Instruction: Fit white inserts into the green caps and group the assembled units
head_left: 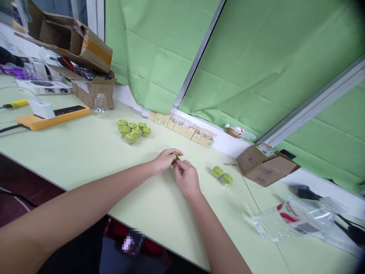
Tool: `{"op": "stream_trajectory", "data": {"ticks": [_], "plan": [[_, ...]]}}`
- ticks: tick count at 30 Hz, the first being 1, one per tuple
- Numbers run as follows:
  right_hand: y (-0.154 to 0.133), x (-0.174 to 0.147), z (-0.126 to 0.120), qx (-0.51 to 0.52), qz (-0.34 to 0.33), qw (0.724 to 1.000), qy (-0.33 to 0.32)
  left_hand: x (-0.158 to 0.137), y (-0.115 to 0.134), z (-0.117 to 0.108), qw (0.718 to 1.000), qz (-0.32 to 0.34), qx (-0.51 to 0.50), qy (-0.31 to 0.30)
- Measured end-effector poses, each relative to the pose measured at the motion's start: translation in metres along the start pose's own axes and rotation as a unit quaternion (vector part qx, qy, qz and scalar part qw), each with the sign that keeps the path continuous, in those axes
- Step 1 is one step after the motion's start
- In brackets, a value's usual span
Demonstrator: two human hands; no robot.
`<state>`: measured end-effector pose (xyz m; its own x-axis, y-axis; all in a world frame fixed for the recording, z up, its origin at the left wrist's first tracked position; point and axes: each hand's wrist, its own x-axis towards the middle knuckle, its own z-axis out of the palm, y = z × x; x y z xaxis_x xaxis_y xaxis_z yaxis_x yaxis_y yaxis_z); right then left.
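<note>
Above the middle of the table, my left hand and my right hand meet with their fingers closed on a small green lid. The fingers cover much of it. Just behind my left hand is a clear, see-through piece, faint and partly hidden. To the left stands a group of several small clear containers with green lids, each with a little loop on top. Two more containers of the same kind stand to the right of my right hand.
Small cardboard boxes line the wall. An orange power strip, a clear plastic vessel and stacked cartons are at left. At right are a cardboard box and a large plastic bottle. The table's near edge crosses below my arms.
</note>
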<state>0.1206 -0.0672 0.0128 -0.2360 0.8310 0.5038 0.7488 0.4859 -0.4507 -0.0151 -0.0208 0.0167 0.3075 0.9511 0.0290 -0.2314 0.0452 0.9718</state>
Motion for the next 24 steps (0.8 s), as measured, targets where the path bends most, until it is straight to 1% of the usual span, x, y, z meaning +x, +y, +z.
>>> {"op": "stream_trajectory", "data": {"ticks": [4, 10, 13, 19, 21, 24], "plan": [[-0.001, 0.0, -0.001, -0.001, 0.006, 1.0, 0.028, -0.001, 0.002, 0.004, 0.998, -0.007, -0.059, 0.018], [-0.002, 0.0, 0.001, 0.035, 0.015, 0.999, 0.039, -0.002, 0.002, 0.005, 0.992, -0.004, -0.123, -0.001], [0.001, 0.001, 0.0, 0.066, 0.032, 0.996, 0.05, -0.004, 0.001, 0.006, 0.992, 0.0, -0.126, -0.009], [0.004, 0.004, 0.003, 0.114, 0.095, 0.983, 0.109, -0.009, 0.0, 0.011, 0.993, -0.004, -0.103, -0.053], [0.004, 0.004, 0.004, 0.123, 0.107, 0.98, 0.116, -0.01, 0.001, 0.012, 0.993, -0.006, -0.101, -0.056], [0.005, 0.005, 0.003, 0.128, 0.109, 0.979, 0.114, -0.011, 0.003, 0.012, 0.992, -0.013, -0.105, -0.07]]}}
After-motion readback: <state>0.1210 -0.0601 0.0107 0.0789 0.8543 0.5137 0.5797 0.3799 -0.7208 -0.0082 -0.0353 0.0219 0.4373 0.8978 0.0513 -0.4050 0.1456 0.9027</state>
